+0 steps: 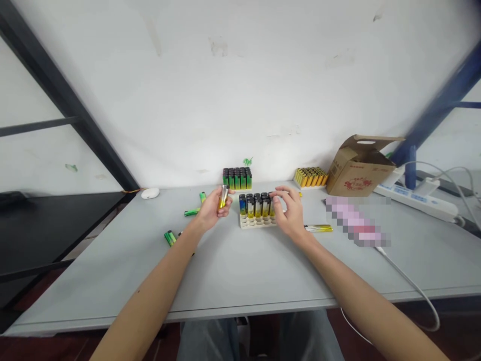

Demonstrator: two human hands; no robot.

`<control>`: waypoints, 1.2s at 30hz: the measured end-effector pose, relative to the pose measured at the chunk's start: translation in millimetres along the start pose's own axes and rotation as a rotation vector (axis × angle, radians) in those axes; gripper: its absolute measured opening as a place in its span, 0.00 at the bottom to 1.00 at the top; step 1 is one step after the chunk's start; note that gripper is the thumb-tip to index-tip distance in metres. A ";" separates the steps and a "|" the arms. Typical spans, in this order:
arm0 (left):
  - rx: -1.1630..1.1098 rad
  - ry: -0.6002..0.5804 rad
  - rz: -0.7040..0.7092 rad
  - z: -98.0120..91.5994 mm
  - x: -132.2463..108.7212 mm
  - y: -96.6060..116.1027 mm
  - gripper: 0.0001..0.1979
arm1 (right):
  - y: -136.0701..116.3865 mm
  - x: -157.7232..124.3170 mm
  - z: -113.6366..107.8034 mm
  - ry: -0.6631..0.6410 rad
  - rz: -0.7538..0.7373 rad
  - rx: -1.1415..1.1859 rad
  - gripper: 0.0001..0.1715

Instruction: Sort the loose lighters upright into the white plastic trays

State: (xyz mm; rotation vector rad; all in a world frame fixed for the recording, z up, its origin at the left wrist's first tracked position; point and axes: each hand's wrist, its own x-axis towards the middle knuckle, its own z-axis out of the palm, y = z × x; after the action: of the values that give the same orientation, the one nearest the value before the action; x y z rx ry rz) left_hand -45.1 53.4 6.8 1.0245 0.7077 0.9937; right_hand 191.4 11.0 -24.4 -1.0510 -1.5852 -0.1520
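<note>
Between the fingers and thumb of my left hand [213,209] is a silver and yellow battery [223,198], held tilted above the table. My right hand [289,210] is at the right end of a white rack [248,224] with round holes. Its thumb and curled fingers close on the top of a black-topped battery there, which they partly cover. Several upright batteries [258,205] with black tops and silver and yellow sides fill the rack's back rows, with a blue one [242,204] at the left. Bare holes show along the front.
Loose green batteries [170,237] lie at the left. Silver and yellow ones [318,228] lie at the right. Behind stand a block of green batteries [237,178], a tray of orange batteries [311,177], a cardboard box [358,173], a power strip [419,200] and a white case [150,193].
</note>
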 end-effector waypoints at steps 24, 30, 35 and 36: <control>-0.141 -0.101 -0.123 23.1 -16.7 -12.3 0.15 | 3.3 -2.8 2.1 -0.010 0.022 0.004 0.11; -0.068 0.015 -0.066 25.9 -14.1 -18.2 0.12 | 4.5 -3.1 3.0 -0.009 0.029 0.028 0.10; -0.042 0.093 -0.030 25.5 -11.2 -22.0 0.09 | 3.6 -3.2 3.1 -0.011 0.028 0.026 0.10; -0.036 0.105 -0.024 25.4 -10.7 -22.7 0.08 | 3.3 -3.1 2.9 -0.011 0.027 0.022 0.10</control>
State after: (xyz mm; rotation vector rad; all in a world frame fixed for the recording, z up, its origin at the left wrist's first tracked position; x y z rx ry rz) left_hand -20.1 30.4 -4.3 0.9358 0.7840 1.0420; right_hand 191.3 13.1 -29.4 -1.0575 -1.5786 -0.1102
